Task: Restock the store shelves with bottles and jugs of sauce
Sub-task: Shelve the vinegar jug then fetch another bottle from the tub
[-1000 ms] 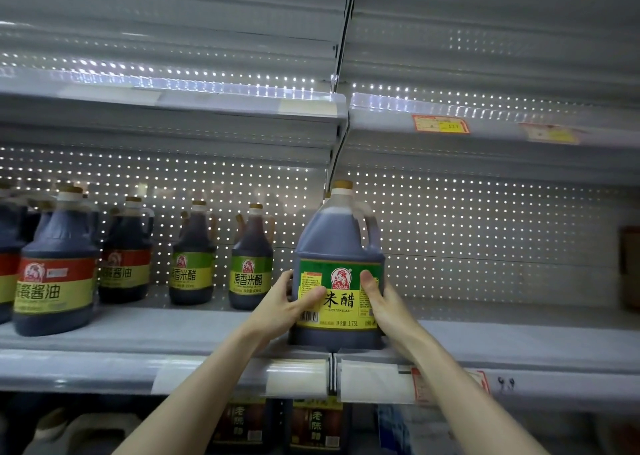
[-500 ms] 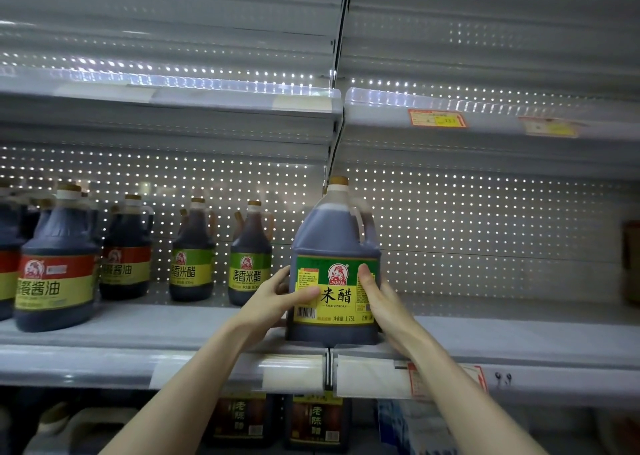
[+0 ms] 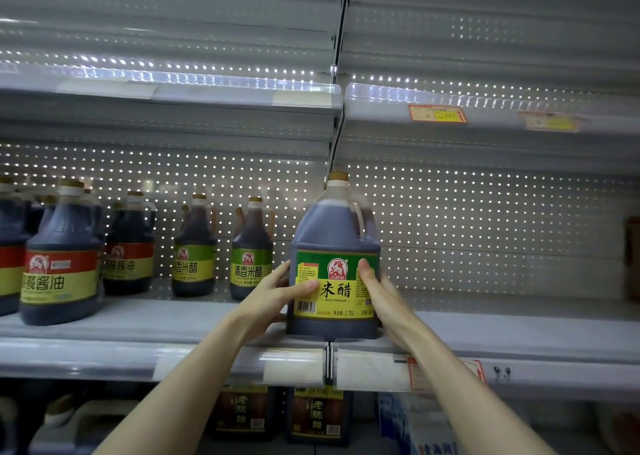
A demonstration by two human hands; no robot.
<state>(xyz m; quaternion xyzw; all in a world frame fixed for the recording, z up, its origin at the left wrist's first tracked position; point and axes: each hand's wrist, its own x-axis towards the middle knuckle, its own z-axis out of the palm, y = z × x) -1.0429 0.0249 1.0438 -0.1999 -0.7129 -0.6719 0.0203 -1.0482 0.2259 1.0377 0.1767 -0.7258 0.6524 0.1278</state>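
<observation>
A large dark jug of rice vinegar with a green and yellow label and a tan cap stands on the grey middle shelf, near its front edge at the seam between two shelf sections. My left hand grips the jug's left side, thumb across the label. On the other side, my right hand grips it with the thumb up on the label. The jug stands upright.
To the left stand two smaller green-label vinegar bottles, and red-label soy sauce jugs. The shelf stretch right of the jug holds nothing up to a brown object at the far right. Dark bottles sit on the shelf below.
The jug stays between both hands at nearly the same spot on the shelf front; it has shifted very slightly up and left in the view.
</observation>
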